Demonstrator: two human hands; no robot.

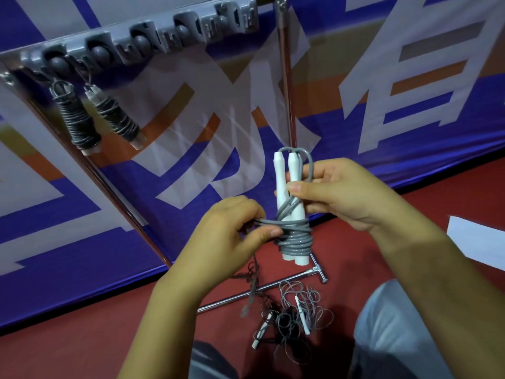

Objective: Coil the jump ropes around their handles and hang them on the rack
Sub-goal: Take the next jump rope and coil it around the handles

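Two white plastic handles [289, 203] pinched in the right hand [338, 192] — left hand [232, 228] grips grey rubber rope [296, 236]; wind each turn snug, just above the last.

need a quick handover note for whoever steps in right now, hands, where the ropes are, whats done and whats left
Right hand: grips the two white handles upright, side by side.
Left hand: pinches the grey rope, drawn taut off the coil.
Coil: several turns around the handles' lower half; upper half bare, with a loop over the tips.
Done: two coiled ropes hang at the left end of the grey rack.
Left: finish this coil, hang it on the rack, then sort the tangled pile of ropes on the red floor by the stand's base.
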